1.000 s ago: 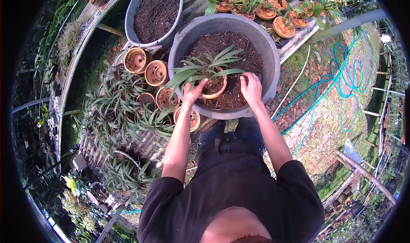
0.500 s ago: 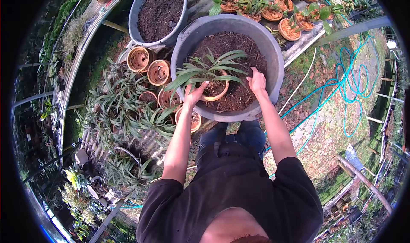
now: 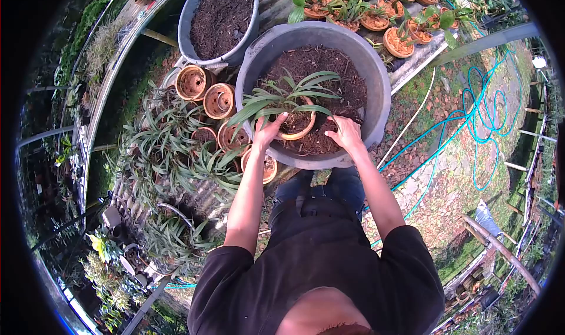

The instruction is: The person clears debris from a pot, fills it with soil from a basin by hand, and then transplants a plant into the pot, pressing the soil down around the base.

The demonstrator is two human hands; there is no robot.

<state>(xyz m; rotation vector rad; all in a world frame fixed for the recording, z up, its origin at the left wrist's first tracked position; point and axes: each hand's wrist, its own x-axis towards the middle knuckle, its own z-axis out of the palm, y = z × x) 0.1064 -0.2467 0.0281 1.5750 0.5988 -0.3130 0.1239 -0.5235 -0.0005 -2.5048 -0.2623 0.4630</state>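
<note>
Outdoors, a teal hose (image 3: 472, 112) lies looped on the ground (image 3: 438, 196) near 2 gray tubs (image 3: 379, 90). In the nearer, a clay pot (image 3: 294, 136) holding a leafy plant (image 3: 294, 95) rests on soil (image 3: 318, 58). The left hand's (image 3: 268, 129) partly hidden fingers clamp the pot's rim; the right hand's (image 3: 347, 133) thumb and fingers stand apart beside it.

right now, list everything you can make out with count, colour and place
tub: 1, grey, before the person
bucket: 1, grey, beyond the tub, leftward
soil: uncounted, dark brown, in both
plant: 1, green, in the pot
pot: 1, orange-brown, in the tub
loose pots: several, orange-brown, left of tub
leafy plants: many, green, left
potted plants: several, green, top
hose: count unclear, teal, right
beam: 1, brown, lower right
shirt: 1, black, bottom
hands: 2, bare; left hand at the pot, right hand at the soil
</note>
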